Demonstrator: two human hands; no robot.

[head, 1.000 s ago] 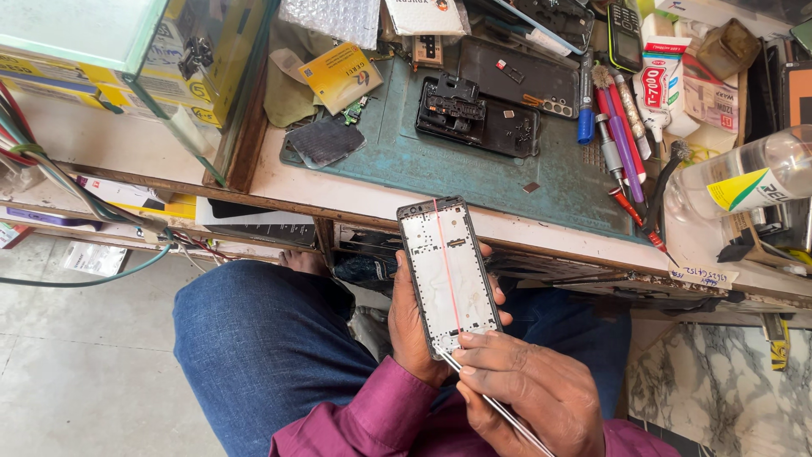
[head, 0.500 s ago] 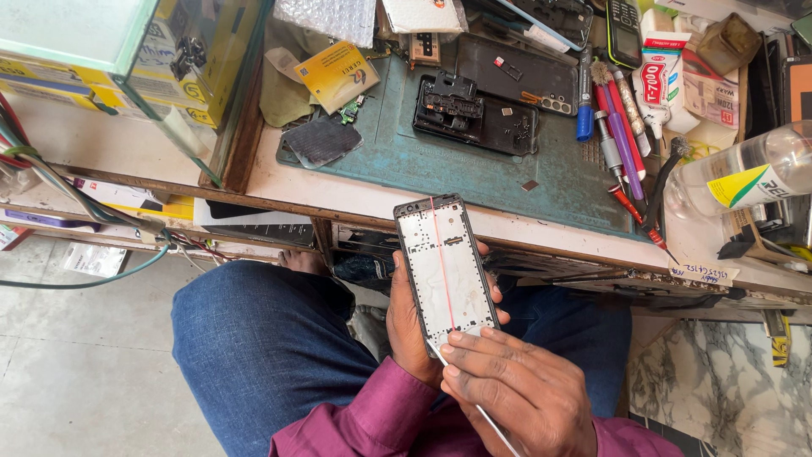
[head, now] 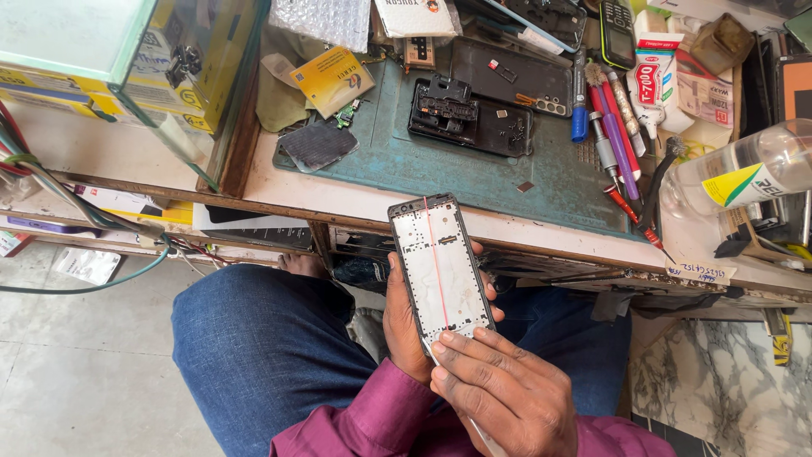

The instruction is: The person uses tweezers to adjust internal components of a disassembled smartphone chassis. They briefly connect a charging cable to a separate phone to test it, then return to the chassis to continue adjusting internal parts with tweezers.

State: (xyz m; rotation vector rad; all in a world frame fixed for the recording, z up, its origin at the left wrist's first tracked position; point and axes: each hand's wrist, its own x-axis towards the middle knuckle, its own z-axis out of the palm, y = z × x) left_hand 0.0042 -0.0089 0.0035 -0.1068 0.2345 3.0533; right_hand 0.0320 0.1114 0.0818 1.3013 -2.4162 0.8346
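My left hand (head: pixel 404 317) grips an opened phone frame (head: pixel 440 264) from below, holding it upright over my lap. The frame is pale inside with a black rim and a thin red line running down its length. My right hand (head: pixel 499 391) covers the frame's lower end, fingers closed around thin metal tweezers (head: pixel 484 436) whose tip lies hidden under the fingers at the frame's bottom edge.
A green work mat (head: pixel 491 169) on the bench holds black phone parts (head: pixel 474 118), a dark back cover (head: pixel 317 145) and a yellow card (head: pixel 332 78). Screwdrivers and pens (head: pixel 613 135) lie at right beside a clear bottle (head: pixel 744 178). A glass case (head: pixel 127 59) stands at left.
The phone frame has shifted slightly down and left. My right hand has slid up over its lower end, and most of the tweezers are now hidden under that hand.
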